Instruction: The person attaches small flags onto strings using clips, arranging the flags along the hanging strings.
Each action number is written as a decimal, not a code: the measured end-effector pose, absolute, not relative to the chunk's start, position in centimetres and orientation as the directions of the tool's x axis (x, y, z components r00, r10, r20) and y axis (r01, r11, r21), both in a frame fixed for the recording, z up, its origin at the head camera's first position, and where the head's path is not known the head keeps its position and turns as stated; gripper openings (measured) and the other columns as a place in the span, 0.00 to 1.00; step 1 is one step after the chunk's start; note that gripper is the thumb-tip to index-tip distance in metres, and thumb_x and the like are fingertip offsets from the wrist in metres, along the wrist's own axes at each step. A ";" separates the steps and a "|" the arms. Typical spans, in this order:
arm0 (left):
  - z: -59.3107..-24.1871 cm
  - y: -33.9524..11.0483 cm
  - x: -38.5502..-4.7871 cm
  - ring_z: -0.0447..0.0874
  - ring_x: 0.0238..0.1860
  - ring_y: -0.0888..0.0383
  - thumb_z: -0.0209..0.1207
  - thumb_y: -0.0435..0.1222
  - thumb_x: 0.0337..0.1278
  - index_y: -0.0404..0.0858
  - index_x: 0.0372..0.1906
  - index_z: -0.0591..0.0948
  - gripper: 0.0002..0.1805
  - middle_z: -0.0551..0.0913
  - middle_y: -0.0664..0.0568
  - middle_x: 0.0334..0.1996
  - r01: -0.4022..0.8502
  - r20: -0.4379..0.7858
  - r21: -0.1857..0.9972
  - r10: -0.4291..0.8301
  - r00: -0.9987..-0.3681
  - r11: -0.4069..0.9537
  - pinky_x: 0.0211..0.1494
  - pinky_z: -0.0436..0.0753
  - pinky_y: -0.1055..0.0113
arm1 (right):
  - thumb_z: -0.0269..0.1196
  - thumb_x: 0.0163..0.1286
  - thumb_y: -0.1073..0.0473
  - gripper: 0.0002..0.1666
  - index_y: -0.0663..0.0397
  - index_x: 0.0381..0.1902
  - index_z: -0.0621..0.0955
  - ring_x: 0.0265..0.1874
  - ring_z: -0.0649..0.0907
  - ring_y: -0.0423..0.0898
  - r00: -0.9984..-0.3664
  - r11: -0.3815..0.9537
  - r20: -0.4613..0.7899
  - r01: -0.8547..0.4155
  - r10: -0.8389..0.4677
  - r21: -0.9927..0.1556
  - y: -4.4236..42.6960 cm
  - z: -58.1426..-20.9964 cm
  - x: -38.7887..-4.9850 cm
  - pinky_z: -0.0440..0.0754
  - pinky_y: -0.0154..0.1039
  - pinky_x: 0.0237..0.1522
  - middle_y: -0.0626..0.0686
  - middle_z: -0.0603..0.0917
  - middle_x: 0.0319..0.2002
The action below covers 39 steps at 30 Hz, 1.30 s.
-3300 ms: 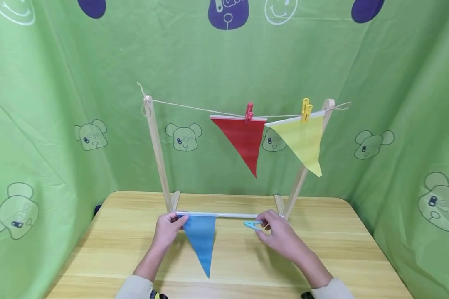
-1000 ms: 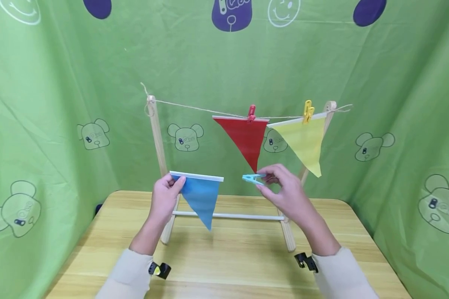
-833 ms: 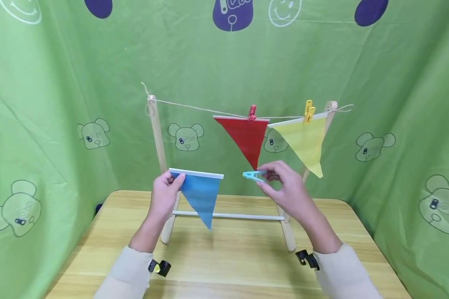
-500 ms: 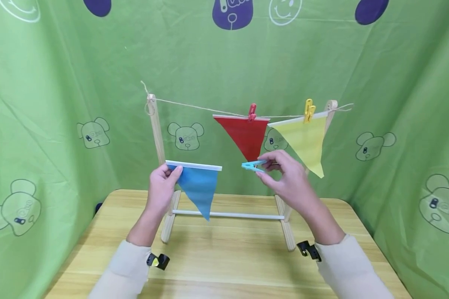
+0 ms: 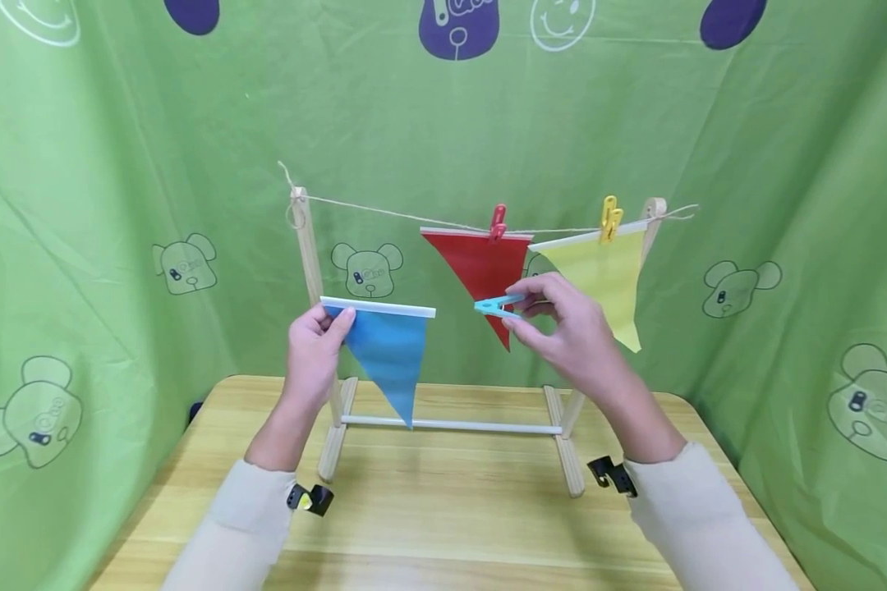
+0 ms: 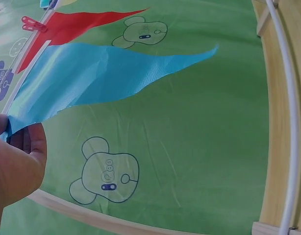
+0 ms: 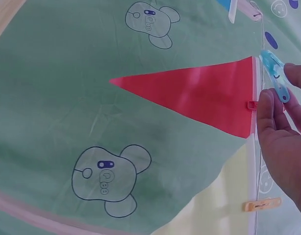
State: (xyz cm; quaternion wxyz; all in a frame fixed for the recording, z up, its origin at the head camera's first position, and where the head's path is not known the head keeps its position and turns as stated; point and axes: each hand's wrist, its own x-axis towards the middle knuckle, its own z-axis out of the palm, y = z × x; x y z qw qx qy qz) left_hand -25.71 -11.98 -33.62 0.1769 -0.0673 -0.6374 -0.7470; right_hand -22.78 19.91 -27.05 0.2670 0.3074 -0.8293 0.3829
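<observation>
My left hand [image 5: 313, 353] pinches the upper left corner of a blue triangular flag [image 5: 390, 349], which has a white strip along its top edge. The flag hangs point down, below the left stretch of the string [image 5: 369, 208] and apart from it. Between thumb and fingers of my right hand [image 5: 562, 324] is a light blue clothespin [image 5: 494, 307], its nose toward the left. In the head view it overlaps the red flag [image 5: 467, 256]. That flag hangs from the string by a red clothespin [image 5: 498, 223]; a yellow flag [image 5: 595, 267] hangs by a yellow clothespin [image 5: 610, 220].
The string runs between two wooden posts, the left post [image 5: 308, 254] and the right post [image 5: 574, 410]. A white rod [image 5: 480, 426] joins their feet low down. The stand is on a wooden table [image 5: 443, 525], with a green printed curtain [image 5: 384, 123] around it.
Both hands have risen from the white rod toward the string, carrying the blue flag and the light blue clothespin. The red and yellow flags still hang in place.
</observation>
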 end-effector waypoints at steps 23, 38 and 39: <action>-30.4 -12.0 -27.0 0.71 0.29 0.64 0.65 0.33 0.69 0.28 0.48 0.84 0.11 0.80 0.58 0.27 0.370 0.322 0.900 -0.220 -0.921 -0.232 0.33 0.76 0.76 | 0.73 0.62 0.70 0.21 0.65 0.53 0.80 0.40 0.86 0.44 -0.603 0.508 0.716 -0.765 -0.352 -0.395 17.4 -22.4 -23.4 0.84 0.24 0.49 0.56 0.84 0.46; -28.6 -11.7 -28.1 0.80 0.37 0.63 0.59 0.31 0.73 0.27 0.53 0.82 0.12 0.84 0.54 0.34 0.379 0.307 0.867 -0.252 -0.918 -0.325 0.44 0.85 0.74 | 0.74 0.64 0.66 0.21 0.60 0.54 0.83 0.41 0.86 0.42 -0.544 0.543 0.746 -0.787 -0.385 -0.293 15.5 -18.1 -23.5 0.87 0.32 0.49 0.54 0.85 0.45; -28.4 -11.7 -28.1 0.80 0.37 0.63 0.58 0.31 0.73 0.27 0.53 0.82 0.11 0.84 0.55 0.34 0.381 0.308 0.865 -0.253 -0.917 -0.327 0.45 0.85 0.74 | 0.74 0.64 0.65 0.21 0.60 0.55 0.83 0.41 0.86 0.42 -0.553 0.549 0.739 -0.780 -0.384 -0.299 15.3 -17.9 -23.5 0.87 0.35 0.50 0.54 0.85 0.45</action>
